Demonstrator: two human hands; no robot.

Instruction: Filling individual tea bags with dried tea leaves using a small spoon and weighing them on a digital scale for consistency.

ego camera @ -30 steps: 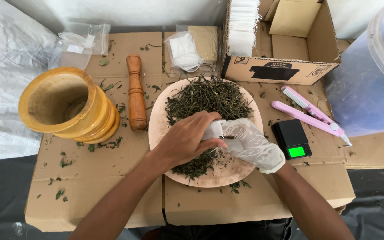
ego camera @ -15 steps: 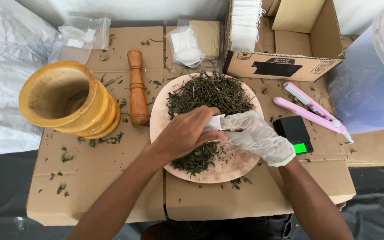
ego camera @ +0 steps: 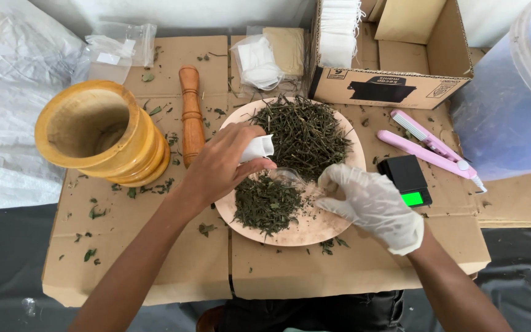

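Head view: at the centre of the frame the bare left hand (ego camera: 225, 163) pinches a small white filter bag (ego camera: 257, 147) above the round plate (ego camera: 290, 230). The gloved right hand (ego camera: 373, 203) grasps a clear scoop (ego camera: 287, 177), its mouth at the crushed leaf pile (ego camera: 267, 206) on the plate's lower left. Judging by the flat bag, filling has barely begun. The uncrushed dried stems (ego camera: 305, 132) heap on the plate's upper half. The wooden mortar (ego camera: 96, 132) and pestle (ego camera: 190, 110) lie idle at left.
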